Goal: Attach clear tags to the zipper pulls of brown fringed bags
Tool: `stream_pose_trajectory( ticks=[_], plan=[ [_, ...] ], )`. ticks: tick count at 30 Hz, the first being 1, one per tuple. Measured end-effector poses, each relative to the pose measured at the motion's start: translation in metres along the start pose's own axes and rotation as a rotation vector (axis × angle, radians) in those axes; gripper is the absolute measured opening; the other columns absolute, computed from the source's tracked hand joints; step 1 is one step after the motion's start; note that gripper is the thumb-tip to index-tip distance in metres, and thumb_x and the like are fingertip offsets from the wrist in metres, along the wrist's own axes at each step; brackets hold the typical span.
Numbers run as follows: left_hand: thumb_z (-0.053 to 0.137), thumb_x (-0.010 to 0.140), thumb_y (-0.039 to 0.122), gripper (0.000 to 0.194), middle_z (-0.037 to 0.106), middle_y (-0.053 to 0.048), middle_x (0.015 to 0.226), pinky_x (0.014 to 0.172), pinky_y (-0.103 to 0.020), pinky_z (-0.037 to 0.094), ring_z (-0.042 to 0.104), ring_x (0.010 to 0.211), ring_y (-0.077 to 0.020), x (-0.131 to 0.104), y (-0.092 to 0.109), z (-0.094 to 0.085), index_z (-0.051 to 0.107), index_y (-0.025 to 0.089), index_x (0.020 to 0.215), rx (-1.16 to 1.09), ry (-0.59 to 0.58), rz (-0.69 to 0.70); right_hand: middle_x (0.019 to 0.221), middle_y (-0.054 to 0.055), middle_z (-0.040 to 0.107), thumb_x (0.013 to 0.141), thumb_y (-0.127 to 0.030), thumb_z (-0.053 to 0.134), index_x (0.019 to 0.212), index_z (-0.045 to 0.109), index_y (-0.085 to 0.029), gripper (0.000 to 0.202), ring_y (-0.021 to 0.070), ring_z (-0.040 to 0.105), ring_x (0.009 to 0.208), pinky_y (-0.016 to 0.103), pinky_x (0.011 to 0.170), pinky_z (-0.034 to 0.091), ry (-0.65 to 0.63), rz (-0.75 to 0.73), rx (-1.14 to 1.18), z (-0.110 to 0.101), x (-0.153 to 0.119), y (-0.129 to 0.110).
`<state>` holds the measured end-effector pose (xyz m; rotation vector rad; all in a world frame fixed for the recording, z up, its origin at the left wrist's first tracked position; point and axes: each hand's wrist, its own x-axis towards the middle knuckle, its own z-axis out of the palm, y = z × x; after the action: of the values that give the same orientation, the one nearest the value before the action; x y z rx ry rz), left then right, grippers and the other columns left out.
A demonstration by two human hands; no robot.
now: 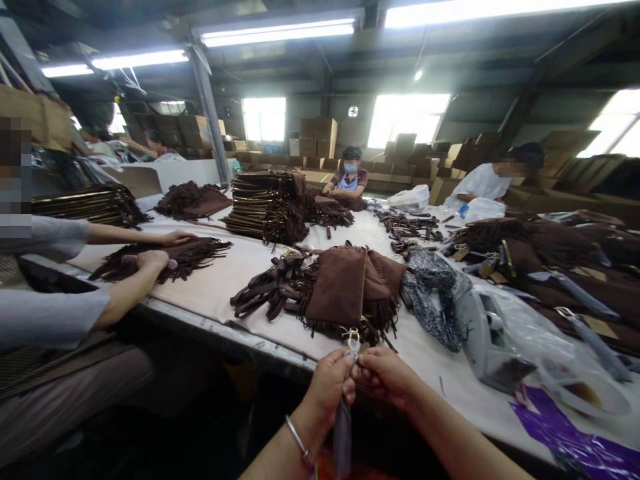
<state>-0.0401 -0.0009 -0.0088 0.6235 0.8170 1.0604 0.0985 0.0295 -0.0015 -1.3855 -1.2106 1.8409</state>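
My left hand (334,381) is closed round the top of a grey strip (343,437) that hangs down below the table's front edge. Its fingertips meet those of my right hand (385,375), which is pinched shut at the same spot; what it grips is too small to make out. Just above the fingertips is a metal ring (354,340) at the corner of a brown fringed pouch (336,287). That pouch lies on a pile of similar ones. Left of the pile lies a bundle of dark brown straps (273,287).
Stacked pouches (265,207) stand farther back. At the left, a person's hands (155,260) rest on fringed material. A grey dispenser (493,340), speckled cloth (437,293), purple plastic (575,430) and more brown pouches (555,260) lie to the right. Two people sit beyond the table.
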Motion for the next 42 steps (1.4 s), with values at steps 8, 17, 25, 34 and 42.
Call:
stream_pose_trajectory(
  ticks=[8,17,25,34,42],
  plan=[
    [0.065,0.078,0.041,0.030,0.046,0.007,0.063,0.035,-0.014,0.025,0.026,0.038,-0.0008,-0.003,0.005,-0.002,0.052,0.017,0.091,-0.084,-0.095,-0.120,0.049,-0.006,0.047,0.072,-0.024,0.056,0.066,0.052,-0.016,0.011,0.0019,0.030,0.035,0.012,0.033,0.019,-0.046,0.123,0.190,-0.004,0.009,0.006],
    [0.060,0.079,0.049,0.036,0.048,0.008,0.060,0.035,-0.014,0.030,0.030,0.037,-0.0030,-0.004,-0.004,0.007,0.049,0.021,0.099,0.006,-0.006,-0.120,0.045,-0.008,0.048,0.072,-0.033,0.067,0.075,0.052,-0.017,0.022,0.0015,0.029,0.031,0.011,0.029,0.018,0.035,0.122,0.221,-0.002,0.015,0.013],
    [0.050,0.084,0.053,0.049,0.045,0.009,0.053,0.034,-0.018,0.032,0.032,0.035,-0.0068,-0.002,-0.004,0.016,0.047,0.020,0.120,0.159,0.106,0.004,0.044,-0.007,0.052,0.072,-0.058,0.067,0.074,0.051,-0.018,0.043,0.0059,0.043,0.031,0.015,0.030,0.027,0.149,-0.035,0.250,0.018,-0.004,0.014],
    [0.053,0.085,0.032,0.037,0.067,-0.008,0.080,0.057,-0.027,0.044,0.060,0.063,-0.0185,-0.015,0.003,0.019,0.057,0.017,0.118,0.706,0.063,0.262,0.045,-0.004,0.056,0.064,-0.048,0.081,0.070,0.058,-0.015,0.040,0.0092,0.047,0.034,0.020,0.035,0.036,0.091,-0.060,0.404,0.013,-0.014,0.015],
    [0.050,0.086,0.040,0.029,0.061,-0.003,0.062,0.054,-0.025,0.041,0.055,0.056,-0.0166,-0.015,0.015,0.004,0.069,0.018,0.086,0.725,0.038,0.235,0.040,-0.011,0.040,0.074,-0.028,0.072,0.075,0.056,-0.017,0.019,0.0056,0.037,0.031,0.017,0.034,0.028,-0.022,0.079,0.726,0.003,-0.015,0.018]
  ],
)
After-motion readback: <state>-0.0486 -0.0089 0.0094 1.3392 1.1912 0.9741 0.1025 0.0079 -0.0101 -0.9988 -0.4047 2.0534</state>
